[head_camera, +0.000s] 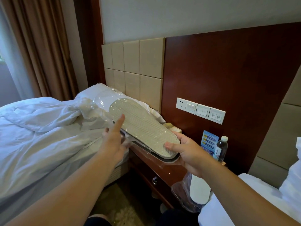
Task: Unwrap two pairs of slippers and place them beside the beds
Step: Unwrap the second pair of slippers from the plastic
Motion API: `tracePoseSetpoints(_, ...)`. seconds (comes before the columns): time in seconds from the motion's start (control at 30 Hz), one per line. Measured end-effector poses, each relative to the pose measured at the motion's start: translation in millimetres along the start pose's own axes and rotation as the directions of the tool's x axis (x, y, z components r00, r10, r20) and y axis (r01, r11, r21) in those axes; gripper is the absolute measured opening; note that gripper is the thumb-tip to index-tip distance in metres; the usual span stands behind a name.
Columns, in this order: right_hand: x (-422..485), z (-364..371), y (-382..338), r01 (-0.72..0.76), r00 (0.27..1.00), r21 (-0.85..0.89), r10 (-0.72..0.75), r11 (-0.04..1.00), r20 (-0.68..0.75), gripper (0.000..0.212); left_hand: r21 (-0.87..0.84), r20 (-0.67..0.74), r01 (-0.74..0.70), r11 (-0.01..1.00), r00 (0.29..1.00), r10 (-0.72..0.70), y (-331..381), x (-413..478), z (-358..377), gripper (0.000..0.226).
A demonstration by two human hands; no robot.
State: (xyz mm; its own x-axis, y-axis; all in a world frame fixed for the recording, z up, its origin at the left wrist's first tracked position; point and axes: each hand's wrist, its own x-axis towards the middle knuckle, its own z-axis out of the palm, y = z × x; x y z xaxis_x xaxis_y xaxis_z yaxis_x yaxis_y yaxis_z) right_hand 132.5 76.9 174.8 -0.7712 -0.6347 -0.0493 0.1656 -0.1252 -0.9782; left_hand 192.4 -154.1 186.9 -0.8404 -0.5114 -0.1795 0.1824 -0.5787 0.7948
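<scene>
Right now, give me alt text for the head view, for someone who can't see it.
Two hands hold a plastic-wrapped pair of slippers sole-up over a wooden nightstand between two beds; the right hand grips the near end, the left hand lays its forefinger on the sole. A second wrapped pair lies by the right bed.

The first pair of slippers (143,126) is lying sole-up, sealed in clear wrap, its pale ribbed tread showing. Its toe is pointing to 10 o'clock and its heel is sitting in my right grip (184,150). The second pair (198,190), white and bagged, is resting at 5 o'clock against the bed (215,216).
</scene>
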Motion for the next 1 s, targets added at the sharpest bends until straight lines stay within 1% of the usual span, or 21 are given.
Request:
tracePoseSetpoints(0.03,0.7,1.4,0.6,0.006,1.000,0.016,-0.005,1.000,-0.012,0.049,0.022,0.021,0.044,0.999,0.999,-0.044,-8.5,-1.3,1.0,0.098)
tracePoseSetpoints(0.1,1.8,3.7,1.9,0.011,1.000,0.028,-0.010,1.000,-0.027,0.051,0.035,0.062,0.091,0.995,0.994,-0.093,-26.5,-0.7,2.1,0.087)
tracePoseSetpoints(0.17,1.3,4.3,3.5,0.010,1.000,0.015,-0.009,1.000,-0.025,0.052,0.010,0.070,0.109,0.994,0.991,-0.110,-33.9,1.2,3.4,0.077)
tracePoseSetpoints(0.27,-1.7,0.6,6.0,0.011,1.000,-0.025,-0.011,1.000,-0.002,0.047,0.011,0.029,0.040,0.999,0.999,-0.040,-27.3,9.5,1.2,0.069)
tracePoseSetpoints(0.37,-3.9,-4.0,5.6,0.008,1.000,-0.035,-0.008,0.999,-0.001,0.047,-0.016,-0.017,-0.011,1.000,1.000,0.011,-19.5,15.1,-4.7,0.054)
tracePoseSetpoints(0.43,-3.3,-4.5,5.0,0.006,1.000,-0.038,-0.006,0.999,-0.005,0.048,-0.017,0.006,0.012,1.000,1.000,-0.012,-19.2,11.9,-5.2,0.056)
tracePoseSetpoints(0.57,0.0,0.4,6.2,0.012,1.000,-0.037,-0.013,0.999,-0.011,0.047,0.030,0.102,0.095,0.995,0.990,-0.097,-28.6,4.1,-0.9,0.080)
tracePoseSetpoints(0.63,1.3,3.2,8.9,0.010,1.000,-0.039,-0.011,0.999,-0.011,0.048,0.044,0.131,0.119,0.992,0.984,-0.124,-34.6,2.8,1.3,0.085)
tracePoseSetpoints(0.7,1.3,4.6,11.4,0.001,1.000,-0.036,0.000,0.999,0.001,0.049,0.048,0.113,0.114,0.992,0.987,-0.118,-37.0,3.2,1.8,0.080)
tracePoseSetpoints(0.8,-1.6,2.7,12.3,-0.024,0.999,-0.053,0.025,0.998,0.028,0.051,0.026,0.029,0.065,0.998,0.997,-0.066,-31.0,10.9,-4.5,0.075)
tracePoseSetpoints(0.87,-3.7,-0.5,11.2,-0.048,0.998,-0.073,0.051,0.996,0.042,0.054,-0.031,0.004,0.040,0.999,0.999,-0.039,-22.1,16.4,-10.4,0.064)
tracePoseSetpoints(0.93,-5.1,-2.8,9.7,-0.073,0.996,-0.098,0.078,0.992,0.046,0.053,-0.053,0.024,0.051,0.997,0.998,-0.050,-18.6,18.7,-14.1,0.055)
tracePoseSetpoints(1.0,-5.0,-1.9,8.0,-0.092,0.995,-0.128,0.096,0.988,0.028,0.044,-0.024,0.055,0.056,0.998,0.997,-0.055,-20.2,16.3,-12.6,0.059)
